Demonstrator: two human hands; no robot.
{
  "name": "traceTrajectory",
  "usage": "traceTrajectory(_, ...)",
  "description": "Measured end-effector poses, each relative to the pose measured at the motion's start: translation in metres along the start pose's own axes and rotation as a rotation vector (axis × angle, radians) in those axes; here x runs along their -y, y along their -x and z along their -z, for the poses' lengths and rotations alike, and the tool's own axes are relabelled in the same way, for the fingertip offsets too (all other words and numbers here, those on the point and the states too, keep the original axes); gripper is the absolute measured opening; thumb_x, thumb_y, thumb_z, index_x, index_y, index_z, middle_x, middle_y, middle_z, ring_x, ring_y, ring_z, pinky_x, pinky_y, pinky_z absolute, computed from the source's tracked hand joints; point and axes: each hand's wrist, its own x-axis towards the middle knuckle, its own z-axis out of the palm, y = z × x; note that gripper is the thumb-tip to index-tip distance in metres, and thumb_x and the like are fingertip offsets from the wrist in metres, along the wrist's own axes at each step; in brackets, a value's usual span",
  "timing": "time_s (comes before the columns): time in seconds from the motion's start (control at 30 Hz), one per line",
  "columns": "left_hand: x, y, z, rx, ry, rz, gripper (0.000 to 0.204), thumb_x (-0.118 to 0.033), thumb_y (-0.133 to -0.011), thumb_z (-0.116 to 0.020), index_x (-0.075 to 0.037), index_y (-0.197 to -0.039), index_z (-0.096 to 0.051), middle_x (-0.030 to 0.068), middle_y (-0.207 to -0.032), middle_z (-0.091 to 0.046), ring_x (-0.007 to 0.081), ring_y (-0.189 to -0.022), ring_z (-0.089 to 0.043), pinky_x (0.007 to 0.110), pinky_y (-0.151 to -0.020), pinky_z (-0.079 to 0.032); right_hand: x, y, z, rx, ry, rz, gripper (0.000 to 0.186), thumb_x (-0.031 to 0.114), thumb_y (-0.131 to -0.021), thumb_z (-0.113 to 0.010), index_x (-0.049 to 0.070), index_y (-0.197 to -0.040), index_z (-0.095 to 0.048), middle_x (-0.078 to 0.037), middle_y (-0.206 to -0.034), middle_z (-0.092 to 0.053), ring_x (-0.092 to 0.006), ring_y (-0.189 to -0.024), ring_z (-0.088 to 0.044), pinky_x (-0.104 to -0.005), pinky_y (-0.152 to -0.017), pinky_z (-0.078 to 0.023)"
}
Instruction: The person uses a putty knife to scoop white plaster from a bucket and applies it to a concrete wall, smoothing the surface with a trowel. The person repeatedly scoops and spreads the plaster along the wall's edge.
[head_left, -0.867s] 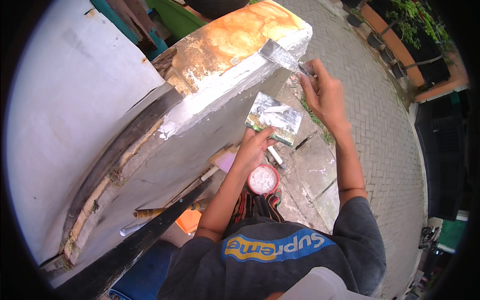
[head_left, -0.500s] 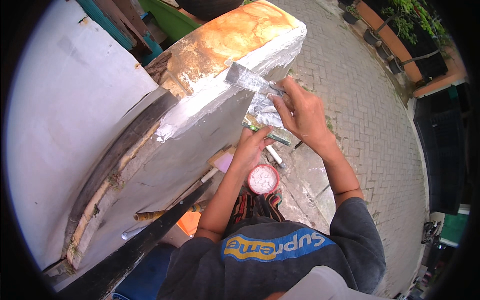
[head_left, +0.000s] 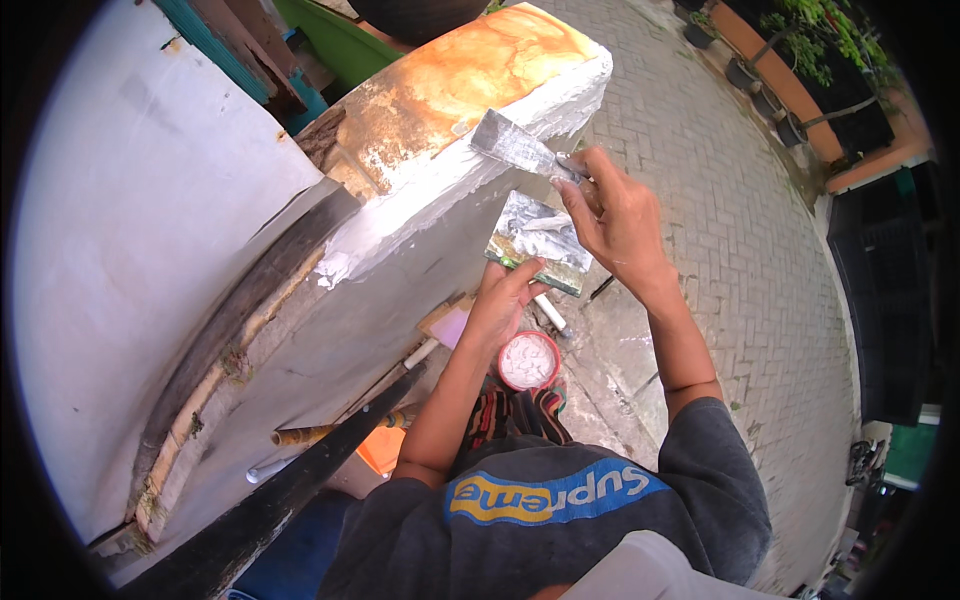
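Note:
My right hand (head_left: pixel 620 225) grips a metal putty knife (head_left: pixel 515 142), its wide blade smeared white and held at the edge of a weathered wall ledge (head_left: pixel 440 90). A band of white paste (head_left: pixel 400 220) runs along that edge, below the orange-stained top. My left hand (head_left: pixel 505 295) holds a small flat square board (head_left: pixel 537 235) carrying a heap of white paste, just under the knife. Below my hands, a red tub (head_left: pixel 528 359) of white paste stands on the concrete ground.
Along the wall's foot lie a white pipe (head_left: pixel 553 316), bamboo (head_left: pixel 305 435) and an orange item (head_left: pixel 378 448). A long black bar (head_left: pixel 300 465) crosses the lower left. A paved lane (head_left: pixel 760 330) runs on the right, with potted plants (head_left: pixel 742 75) and a dark gate (head_left: pixel 880 300) beyond.
My right hand and the knife have come down and leftward from the ledge's far end, briefly lower over the board, then slightly back up. The board has shifted a little.

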Motion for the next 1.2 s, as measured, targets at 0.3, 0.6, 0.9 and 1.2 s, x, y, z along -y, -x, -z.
traceTrajectory(0.3,0.002,0.002,0.0,-0.053,-0.002,-0.023,0.034,-0.007,-0.088,-0.058,-0.003,-0.121,-0.051,0.0056,-0.113,-0.061,0.0135,-0.098,-0.06,0.03,-0.078,-0.051,-0.024,-0.013,0.016,-0.037,0.098,-0.181,0.022,0.012,-0.083,-0.065,0.006,-0.1,-0.053,-0.015,-0.07,-0.06,-0.0352,-0.064,-0.06,-0.0414,-0.054,-0.044)
traceTrajectory(0.6,0.002,0.003,0.004,-0.029,-0.012,-0.023,0.033,-0.007,-0.088,-0.058,-0.003,-0.121,-0.051,0.0055,-0.112,-0.061,0.0137,-0.099,-0.061,0.03,-0.077,-0.052,-0.016,-0.007,-0.001,-0.027,0.056,-0.057,0.021,0.012,-0.084,-0.064,0.004,-0.1,-0.053,-0.014,-0.075,-0.058,-0.0277,-0.06,-0.056,-0.0376,-0.053,-0.043)
traceTrajectory(0.9,-0.002,0.005,0.005,0.009,0.012,-0.008,0.036,-0.004,-0.09,-0.056,-0.002,-0.124,-0.046,0.0071,-0.116,-0.058,0.0154,-0.103,-0.059,0.03,-0.082,-0.051,0.012,0.002,-0.001,0.035,0.019,-0.029,0.021,0.013,-0.085,-0.063,0.006,-0.101,-0.054,-0.014,-0.085,-0.064,-0.032,-0.066,-0.063,-0.0401,-0.054,-0.047)
traceTrajectory(1.2,-0.001,0.007,0.007,-0.001,0.017,-0.032,0.034,-0.005,-0.089,-0.057,-0.003,-0.122,-0.048,0.0066,-0.114,-0.058,0.0147,-0.101,-0.059,0.03,-0.08,-0.051,0.005,-0.002,0.002,-0.086,0.057,-0.047,0.019,0.012,-0.084,-0.065,0.004,-0.097,-0.053,-0.014,-0.07,-0.056,-0.0263,-0.052,-0.052,-0.0355,-0.048,-0.04)
